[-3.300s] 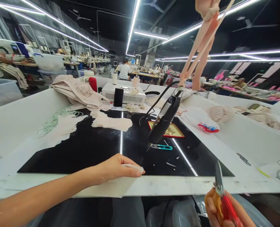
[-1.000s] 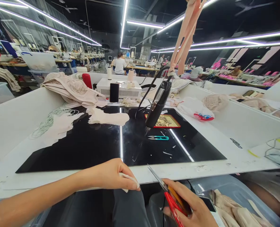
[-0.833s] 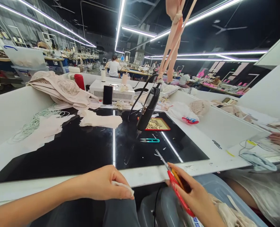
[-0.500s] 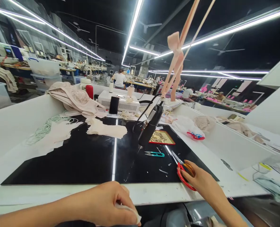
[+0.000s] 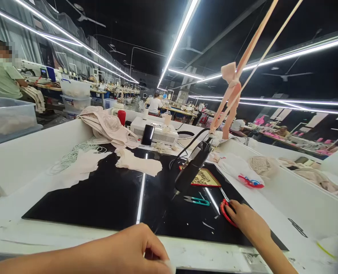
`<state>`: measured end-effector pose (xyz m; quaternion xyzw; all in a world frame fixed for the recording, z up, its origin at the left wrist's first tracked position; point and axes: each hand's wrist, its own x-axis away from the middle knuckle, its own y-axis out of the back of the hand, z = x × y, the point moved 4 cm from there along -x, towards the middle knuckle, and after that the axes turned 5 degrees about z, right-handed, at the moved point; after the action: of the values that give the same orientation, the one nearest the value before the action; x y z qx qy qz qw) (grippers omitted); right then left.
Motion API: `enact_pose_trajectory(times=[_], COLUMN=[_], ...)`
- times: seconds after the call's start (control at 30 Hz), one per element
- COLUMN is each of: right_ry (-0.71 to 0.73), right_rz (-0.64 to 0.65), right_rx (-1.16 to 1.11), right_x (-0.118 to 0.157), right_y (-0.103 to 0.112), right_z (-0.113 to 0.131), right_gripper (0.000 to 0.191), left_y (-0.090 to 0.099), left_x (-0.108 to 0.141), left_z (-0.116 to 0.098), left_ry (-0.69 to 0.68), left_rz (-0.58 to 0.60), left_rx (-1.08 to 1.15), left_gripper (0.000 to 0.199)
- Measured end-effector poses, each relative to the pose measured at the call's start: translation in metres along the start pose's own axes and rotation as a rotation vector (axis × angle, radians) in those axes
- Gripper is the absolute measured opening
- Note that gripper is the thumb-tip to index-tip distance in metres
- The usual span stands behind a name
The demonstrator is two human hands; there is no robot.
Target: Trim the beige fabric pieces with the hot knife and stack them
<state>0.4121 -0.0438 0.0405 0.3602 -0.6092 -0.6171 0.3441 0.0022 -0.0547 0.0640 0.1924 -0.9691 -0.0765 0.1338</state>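
Observation:
My right hand point(image 5: 247, 219) closes around the red handles of a pair of scissors point(image 5: 226, 214), which lie at the right of the black mat point(image 5: 89, 205). Their blades point away from me, toward the corner of a red-rimmed tray point(image 5: 216, 184). My left hand point(image 5: 146, 249) is closed in front of the table's near edge, pinching a scrap of pale fabric point(image 5: 171, 266) that is mostly cut off by the frame. Teal thread snips point(image 5: 199, 201) lie left of the scissors. A black handheld tool point(image 5: 193, 167) hangs tilted from pink straps, its thin tip low over the mat.
Stacked pale fabric pieces point(image 5: 140, 163) and green cord point(image 5: 74, 156) lie on the table's left half. Behind stand a white vented box point(image 5: 160, 133), a phone point(image 5: 148, 134) and a red thread cone point(image 5: 121, 117). White side walls border the table. A co-worker point(image 5: 2, 76) sits far left.
The scissors have shifted away from me in my right hand, their tips now close to the tray. My left hand still grips the fabric scrap. The camera view has turned left and tilted up.

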Motion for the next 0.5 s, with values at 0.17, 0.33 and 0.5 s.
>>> enact_pose_trajectory(times=[0.17, 0.33, 0.5], right_ry=[0.053, 0.215, 0.521], right_rz=[-0.058, -0.014, 0.732], right_rx=[-0.029, -0.217, -1.15], right_x=[0.016, 0.055, 0.134], right_y=[0.017, 0.041, 0.043], right_z=[0.008, 0.054, 0.155], right_gripper=[0.032, 0.046, 0.081], left_y=[0.01, 0.02, 0.036], left_x=[0.003, 0.001, -0.002], left_z=[-0.001, -0.002, -0.009], left_ry=[0.047, 0.043, -0.027], left_rz=[-0.032, -0.041, -0.127], left_rx=[0.005, 0.034, 0.039], left_gripper=[0.026, 0.034, 0.047])
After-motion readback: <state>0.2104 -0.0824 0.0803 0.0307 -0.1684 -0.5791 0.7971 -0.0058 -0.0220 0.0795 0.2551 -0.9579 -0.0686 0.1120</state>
